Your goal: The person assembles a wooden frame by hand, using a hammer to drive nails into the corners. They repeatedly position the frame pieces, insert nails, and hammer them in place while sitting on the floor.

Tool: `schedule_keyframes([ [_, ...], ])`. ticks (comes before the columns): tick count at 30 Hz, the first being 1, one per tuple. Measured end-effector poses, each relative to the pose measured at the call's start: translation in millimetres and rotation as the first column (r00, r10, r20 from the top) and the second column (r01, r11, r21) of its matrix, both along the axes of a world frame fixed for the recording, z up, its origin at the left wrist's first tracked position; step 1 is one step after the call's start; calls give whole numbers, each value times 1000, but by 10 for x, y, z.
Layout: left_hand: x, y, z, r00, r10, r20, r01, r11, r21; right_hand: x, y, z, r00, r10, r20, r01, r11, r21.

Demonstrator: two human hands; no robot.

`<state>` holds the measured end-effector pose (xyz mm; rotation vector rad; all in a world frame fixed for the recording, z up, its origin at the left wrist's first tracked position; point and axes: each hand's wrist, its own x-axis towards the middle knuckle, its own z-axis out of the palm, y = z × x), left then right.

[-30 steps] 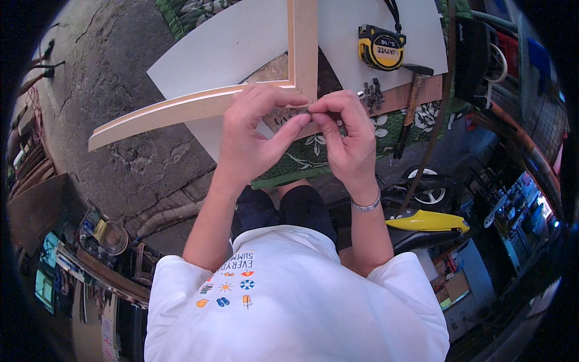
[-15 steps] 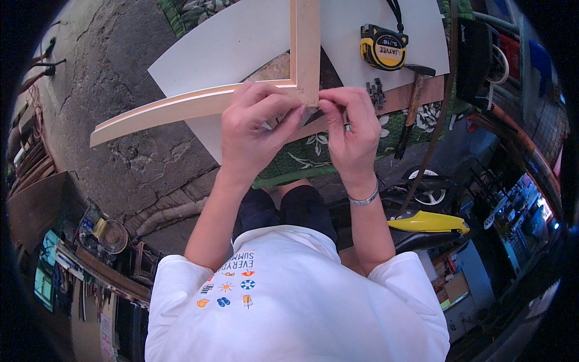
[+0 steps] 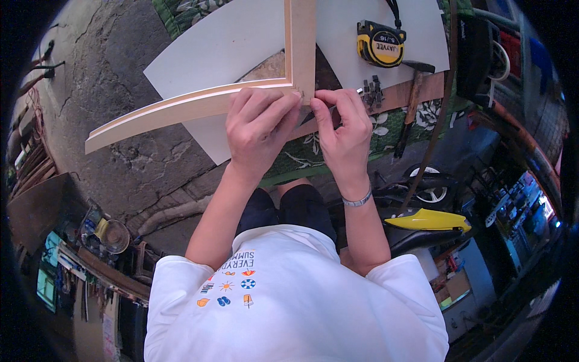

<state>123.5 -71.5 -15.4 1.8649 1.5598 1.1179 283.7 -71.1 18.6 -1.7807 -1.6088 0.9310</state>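
At upper centre of the frame, the mitred corner of the wooden frame [image 3: 300, 81] is clamped by the curled fingers of the left hand [image 3: 260, 130] while a small fastener, barely visible, is pinched by the right hand [image 3: 344, 130]; the joint is best kept flush; no containers are seen.
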Motion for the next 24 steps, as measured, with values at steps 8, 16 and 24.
schedule_keyframes([
  [8,-18,34,19,1000,-23,-8,23,1000,8,160,-37,39,995,-71,72,67,997,48],
  [16,-24,21,24,1000,-20,15,20,1000,-9,1299,-504,-71,720,-278,636,351,936,11],
  [24,-18,35,-10,1000,-18,8,17,999,27,1462,-470,-98,730,-188,658,265,964,-17],
])
